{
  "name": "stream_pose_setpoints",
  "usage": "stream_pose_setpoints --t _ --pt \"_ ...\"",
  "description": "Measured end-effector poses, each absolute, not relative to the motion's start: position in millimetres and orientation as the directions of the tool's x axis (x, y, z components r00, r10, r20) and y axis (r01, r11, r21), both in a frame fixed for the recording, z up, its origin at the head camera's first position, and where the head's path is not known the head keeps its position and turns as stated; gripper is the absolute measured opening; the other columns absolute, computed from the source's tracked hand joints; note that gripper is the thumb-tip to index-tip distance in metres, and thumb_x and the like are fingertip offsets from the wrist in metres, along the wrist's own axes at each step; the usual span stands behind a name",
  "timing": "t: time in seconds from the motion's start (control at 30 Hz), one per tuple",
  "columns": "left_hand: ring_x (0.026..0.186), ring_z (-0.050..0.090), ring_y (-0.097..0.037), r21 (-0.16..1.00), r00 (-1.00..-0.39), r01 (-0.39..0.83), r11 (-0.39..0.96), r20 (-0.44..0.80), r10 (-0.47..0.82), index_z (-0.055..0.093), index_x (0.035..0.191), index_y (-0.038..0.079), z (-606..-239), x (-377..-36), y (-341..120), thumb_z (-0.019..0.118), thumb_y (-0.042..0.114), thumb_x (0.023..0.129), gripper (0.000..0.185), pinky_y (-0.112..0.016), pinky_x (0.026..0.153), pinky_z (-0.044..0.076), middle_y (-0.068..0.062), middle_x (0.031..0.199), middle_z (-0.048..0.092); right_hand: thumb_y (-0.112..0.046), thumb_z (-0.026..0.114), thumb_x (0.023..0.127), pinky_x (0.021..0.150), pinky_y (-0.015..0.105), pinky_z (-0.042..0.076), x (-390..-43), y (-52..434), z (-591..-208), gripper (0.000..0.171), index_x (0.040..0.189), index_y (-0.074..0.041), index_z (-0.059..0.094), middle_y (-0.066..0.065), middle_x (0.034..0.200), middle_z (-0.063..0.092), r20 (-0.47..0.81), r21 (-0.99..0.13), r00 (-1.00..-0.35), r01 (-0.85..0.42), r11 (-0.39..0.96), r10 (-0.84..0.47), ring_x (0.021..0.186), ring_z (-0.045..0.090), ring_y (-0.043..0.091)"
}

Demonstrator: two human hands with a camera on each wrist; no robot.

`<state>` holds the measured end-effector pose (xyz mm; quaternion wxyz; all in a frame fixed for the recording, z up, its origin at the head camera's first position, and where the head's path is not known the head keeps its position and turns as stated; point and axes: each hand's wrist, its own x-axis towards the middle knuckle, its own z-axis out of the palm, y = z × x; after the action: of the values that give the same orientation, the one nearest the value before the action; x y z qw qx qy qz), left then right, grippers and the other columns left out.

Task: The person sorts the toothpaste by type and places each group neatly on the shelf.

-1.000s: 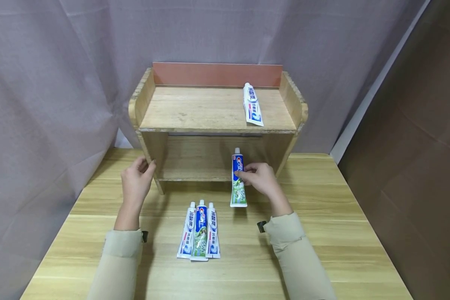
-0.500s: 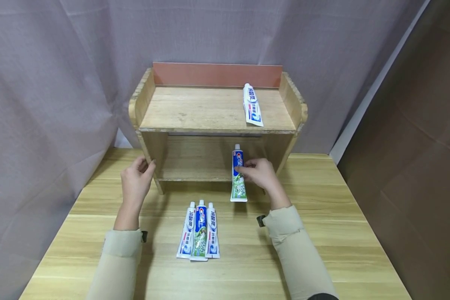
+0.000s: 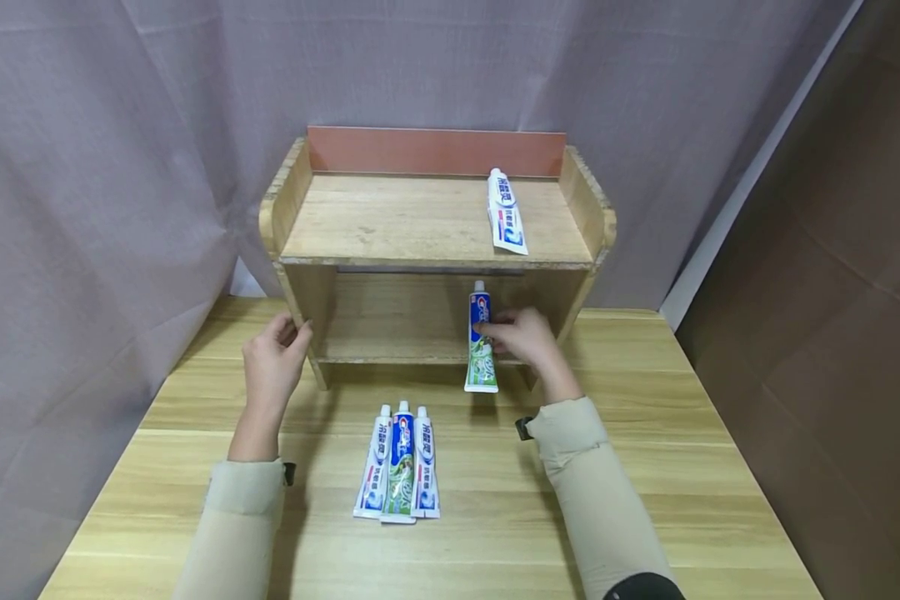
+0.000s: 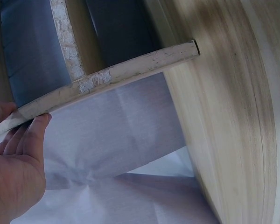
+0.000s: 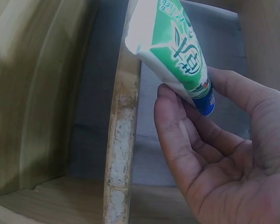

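Observation:
My right hand [image 3: 525, 340] pinches a blue and green toothpaste tube [image 3: 482, 354] between thumb and fingers, cap pointing away. The tube overlaps the lower shelf's front edge in the head view. In the right wrist view the same toothpaste tube [image 5: 184, 56] shows its green end, close to the board's chipped edge. My left hand [image 3: 272, 362] grips the left side panel of the wooden shelf unit [image 3: 292, 287]; the left wrist view shows the thumb on one face of the panel [image 4: 144, 60] and the fingers on the other.
On the upper shelf [image 3: 390, 221] lies a white toothpaste tube [image 3: 506, 212], toward the right. Three more tubes rest side by side on the wooden table [image 3: 495, 517] in front: a blue and green one [image 3: 401, 467] between two white ones. A grey curtain [image 3: 435, 67] hangs behind.
My right hand has carried the blue and green toothpaste tube forward, toward the lower shelf, and slightly right. The left hand stays at the side panel.

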<state>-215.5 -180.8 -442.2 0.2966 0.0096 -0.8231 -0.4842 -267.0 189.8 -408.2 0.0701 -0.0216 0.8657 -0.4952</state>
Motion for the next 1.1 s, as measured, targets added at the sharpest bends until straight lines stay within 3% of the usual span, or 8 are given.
stream_pose_setpoints --t 0.2,0.57,1.1 --pt "0.100 0.073 -0.033 0.800 -0.824 0.268 0.537 0.479 -0.301 0.072 0.110 -0.001 -442.5 -214.3 -180.2 0.069 0.015 0.095 0.022 -0.035 0.084 0.061 -0.022 0.106 0.073 -0.029 0.078 0.088 0.087 0.050 0.062 -272.4 193.2 -409.9 0.047 0.114 0.008 0.065 0.022 0.102 0.070 -0.100 -0.856 -0.990 0.034 0.515 -0.101 0.090 0.071 0.039" --pt "0.100 0.072 -0.036 0.805 -0.833 0.255 0.536 0.465 -0.301 0.072 0.111 -0.002 -444.5 -213.5 -180.2 0.069 0.017 0.095 0.025 -0.041 0.086 0.061 -0.022 0.107 0.073 -0.031 0.076 0.090 0.076 0.038 0.064 -286.0 195.3 -415.5 0.044 0.109 0.008 0.068 0.021 0.096 0.071 -0.096 -0.832 -0.994 0.055 0.552 -0.045 0.083 0.073 0.032" --pt "0.101 0.072 -0.034 0.812 -0.837 0.240 0.533 0.451 -0.310 0.072 0.112 0.000 -442.4 -214.9 -180.9 0.069 0.019 0.095 0.026 -0.037 0.087 0.061 -0.021 0.109 0.073 -0.040 0.076 0.088 0.052 0.029 0.054 -302.5 194.8 -424.9 0.042 0.084 0.001 0.069 0.008 0.067 0.067 0.011 -0.790 -0.999 0.014 0.613 0.037 0.057 0.062 0.018"
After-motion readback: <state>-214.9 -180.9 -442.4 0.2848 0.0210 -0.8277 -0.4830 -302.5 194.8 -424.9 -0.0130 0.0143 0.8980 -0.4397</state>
